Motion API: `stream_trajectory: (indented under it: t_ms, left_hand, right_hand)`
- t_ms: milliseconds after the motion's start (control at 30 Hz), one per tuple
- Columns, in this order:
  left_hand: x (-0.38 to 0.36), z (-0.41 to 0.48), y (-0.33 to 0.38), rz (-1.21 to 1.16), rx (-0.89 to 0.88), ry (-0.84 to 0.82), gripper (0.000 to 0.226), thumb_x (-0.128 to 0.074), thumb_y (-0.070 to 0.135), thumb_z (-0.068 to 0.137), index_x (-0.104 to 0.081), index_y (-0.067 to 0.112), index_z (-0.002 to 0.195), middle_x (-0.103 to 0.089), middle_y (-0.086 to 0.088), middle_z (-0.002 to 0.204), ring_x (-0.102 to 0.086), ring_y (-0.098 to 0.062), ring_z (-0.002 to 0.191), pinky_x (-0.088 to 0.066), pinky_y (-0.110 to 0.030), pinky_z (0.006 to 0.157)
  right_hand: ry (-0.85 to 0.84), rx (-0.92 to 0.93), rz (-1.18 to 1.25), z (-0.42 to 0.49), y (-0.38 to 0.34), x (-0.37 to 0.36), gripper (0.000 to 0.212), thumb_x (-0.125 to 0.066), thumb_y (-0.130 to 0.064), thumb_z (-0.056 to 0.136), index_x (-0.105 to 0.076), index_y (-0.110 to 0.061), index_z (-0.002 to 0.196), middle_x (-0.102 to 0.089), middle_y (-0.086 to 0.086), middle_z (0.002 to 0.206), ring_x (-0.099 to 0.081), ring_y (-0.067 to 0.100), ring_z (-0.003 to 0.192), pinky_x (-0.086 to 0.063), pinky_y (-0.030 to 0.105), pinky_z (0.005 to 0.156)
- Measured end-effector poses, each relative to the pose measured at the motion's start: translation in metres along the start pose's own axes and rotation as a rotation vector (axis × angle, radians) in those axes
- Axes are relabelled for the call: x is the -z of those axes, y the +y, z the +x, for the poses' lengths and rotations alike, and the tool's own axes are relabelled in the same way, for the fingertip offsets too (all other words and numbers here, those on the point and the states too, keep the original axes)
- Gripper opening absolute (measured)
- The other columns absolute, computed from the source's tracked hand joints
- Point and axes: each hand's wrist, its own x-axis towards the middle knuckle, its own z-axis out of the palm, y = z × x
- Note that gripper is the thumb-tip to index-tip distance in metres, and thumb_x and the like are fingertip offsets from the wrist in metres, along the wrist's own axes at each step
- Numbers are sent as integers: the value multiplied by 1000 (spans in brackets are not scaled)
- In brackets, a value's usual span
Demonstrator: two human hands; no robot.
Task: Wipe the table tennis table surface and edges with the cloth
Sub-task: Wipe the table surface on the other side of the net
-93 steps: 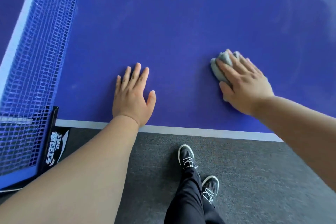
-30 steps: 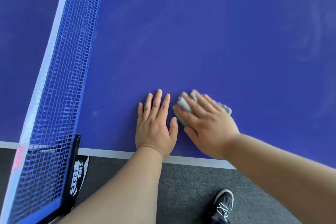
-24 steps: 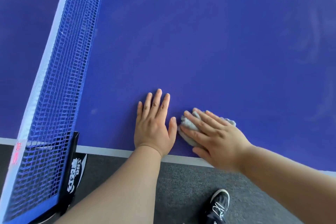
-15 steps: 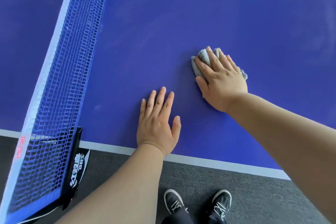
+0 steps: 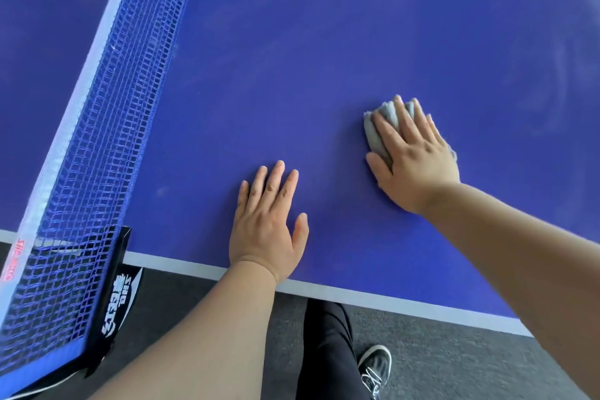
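Less than a second ago your right hand (image 5: 412, 156) had the cloth (image 5: 375, 135) tucked against the thumb of your left hand (image 5: 268, 224), close to the white edge line (image 5: 389, 300). Now it has swept out to the right and further onto the table (image 5: 324, 42), so the two hands sit well apart. Your left hand has not shifted: palm down, fingers straight and slightly spread, bracing you just inside the edge. The right hand lies flat on the bunched grey cloth, fingers straight and close together, thumb out to the side, pressing rather than gripping. I'd judge the patch beside your left hand covered and the stroke working rightwards. The strip along the net (image 5: 113, 107) and the edges themselves look still to do. Faint pale swirls at the far right may be dust or only glare; you can't tell from here. Counted: one cloth, two hands, one net, one black net clamp (image 5: 113, 295), one white edge line, one dark trouser leg (image 5: 328, 351) and one shoe (image 5: 375, 364).
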Motion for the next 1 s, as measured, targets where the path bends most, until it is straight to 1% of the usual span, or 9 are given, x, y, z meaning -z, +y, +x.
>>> stream_trajectory:
  t_ms: [167,300,400,500,567,667,767,867,1000]
  left_hand:
    - [-3,-1,-1,-1,5,3,72,-30,49,99,-19,27,166,-5,7,174,-3,-21,161,-8,-49,130]
    - [2,0,1,11,-1,-42,72,-28,51,100,-15,27,167,-1,5,175,1,-21,161,-6,-50,130]
    - [11,-3,3,57,-2,-101,73,-22,53,101,-11,25,167,2,2,175,3,-24,161,-3,-50,130]
    - [24,14,12,16,14,-99,71,-28,53,99,-32,21,162,-22,-6,171,-22,-32,155,-13,-50,129]
    - [35,44,18,-23,-22,-79,69,-29,53,99,-40,19,158,-33,-8,164,-33,-32,149,-17,-48,128]
    - [48,116,19,-46,-28,-9,66,-32,50,102,-35,20,160,-29,-8,166,-29,-29,151,-11,-46,129]
    - [51,186,17,-32,0,20,65,-35,46,105,-26,21,163,-17,-6,172,-17,-28,156,-7,-47,129]
    - [42,223,15,2,-26,8,65,-28,46,104,-18,24,165,-8,-2,174,-8,-27,159,-5,-48,130]
    - [37,224,11,-18,-39,44,69,-23,46,98,-23,25,163,-12,-1,174,-9,-25,160,-5,-48,130]
  right_hand:
    - [-72,181,-46,9,-37,-4,63,-27,-56,102,-20,-41,162,-12,1,173,-10,31,159,-10,47,130]
    - [-107,467,-26,-77,-50,-19,60,-40,-46,104,-30,-34,162,-17,1,173,-17,30,159,-14,48,129]
    - [-154,568,-39,-96,-36,-14,58,-48,-42,105,-37,-28,160,-18,2,172,-20,28,158,-22,48,127]
    - [-109,308,-3,-56,-9,-1,60,-52,-34,104,-37,-21,161,-23,10,170,-25,36,156,-23,50,127]
    - [-84,-11,54,-14,11,12,62,-42,-38,107,-23,-22,164,-11,9,173,-12,34,159,-10,45,130]
    - [-50,-374,129,49,31,21,69,-30,-49,105,-7,-26,166,4,6,174,4,28,160,-1,42,130]
    - [-31,-476,136,102,31,26,70,-23,-55,103,-5,-30,165,6,4,174,7,28,160,2,43,130]
    - [-15,-342,121,122,16,26,66,-24,-53,103,-13,-33,164,-1,2,174,2,28,160,3,41,130]
    - [-73,170,20,65,-17,8,65,-34,-48,102,-25,-29,164,-12,1,174,-8,30,160,-1,43,130]
